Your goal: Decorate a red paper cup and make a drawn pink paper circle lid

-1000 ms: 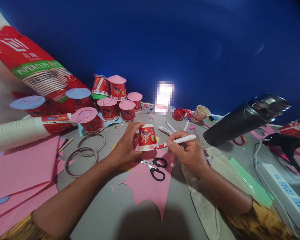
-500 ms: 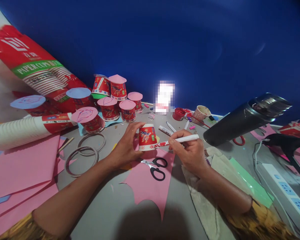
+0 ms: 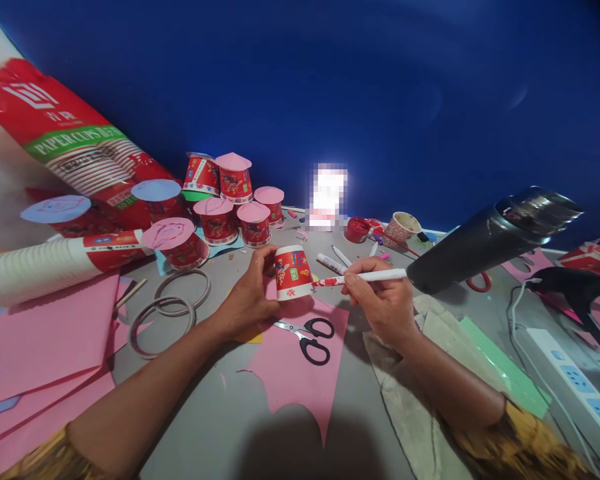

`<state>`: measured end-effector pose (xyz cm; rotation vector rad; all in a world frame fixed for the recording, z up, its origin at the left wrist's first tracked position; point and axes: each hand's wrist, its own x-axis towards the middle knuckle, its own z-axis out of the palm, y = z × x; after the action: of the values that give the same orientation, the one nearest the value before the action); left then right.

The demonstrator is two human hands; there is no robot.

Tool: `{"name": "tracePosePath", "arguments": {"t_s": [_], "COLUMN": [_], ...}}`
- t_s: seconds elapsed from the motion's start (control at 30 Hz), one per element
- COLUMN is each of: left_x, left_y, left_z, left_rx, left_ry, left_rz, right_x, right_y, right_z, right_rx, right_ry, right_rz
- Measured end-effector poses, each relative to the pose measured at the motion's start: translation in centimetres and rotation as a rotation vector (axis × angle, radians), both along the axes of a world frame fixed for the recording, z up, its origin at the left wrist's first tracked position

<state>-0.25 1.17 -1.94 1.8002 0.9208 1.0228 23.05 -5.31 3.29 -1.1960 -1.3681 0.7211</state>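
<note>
A red printed paper cup (image 3: 294, 272) is upside down in my left hand (image 3: 250, 287), thumb low and fingers behind it. Small red flower marks show on its white rim band. My right hand (image 3: 380, 297) grips a white marker (image 3: 375, 275) with a red tip end, pointing left at the cup's lower edge; whether the tip touches cannot be made out. Below the cup, black-handled scissors (image 3: 310, 337) lie on a cut piece of pink paper (image 3: 295, 380). Behind my right hand are several more markers (image 3: 330, 263).
At the left stand several red cups with paper disc tops (image 3: 169, 233), a stack of cups (image 3: 40, 263), a cup package (image 3: 75, 143), tape rings (image 3: 163, 327) and pink sheets (image 3: 45, 340). A black flask (image 3: 480, 243), cloth (image 3: 405, 387) and power strip (image 3: 575, 380) lie right.
The cup has turned in my left hand, so its print has shifted left and more rim pattern shows. My right hand and the marker have moved slightly right, away from the cup.
</note>
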Motion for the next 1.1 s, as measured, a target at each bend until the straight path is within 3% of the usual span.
{"name": "tracePosePath", "arguments": {"t_s": [0.23, 0.67, 1.1], "left_x": [0.04, 0.34, 0.29], "left_y": [-0.1, -0.43, -0.41], "left_z": [-0.58, -0.01, 0.31], "left_rx": [-0.065, -0.102, -0.099], "left_ry": [-0.02, -0.05, -0.002], "left_rz": [-0.014, -0.041, -0.028], "right_x": [0.45, -0.03, -0.14], "right_y": [-0.01, -0.09, -0.24], "right_z": [-0.83, -0.55, -0.74], "right_rx": [0.059, 0.171, 0.154], "right_ry": [-0.075, -0.235, -0.259], "right_rz": [0.074, 0.064, 0.063]}}
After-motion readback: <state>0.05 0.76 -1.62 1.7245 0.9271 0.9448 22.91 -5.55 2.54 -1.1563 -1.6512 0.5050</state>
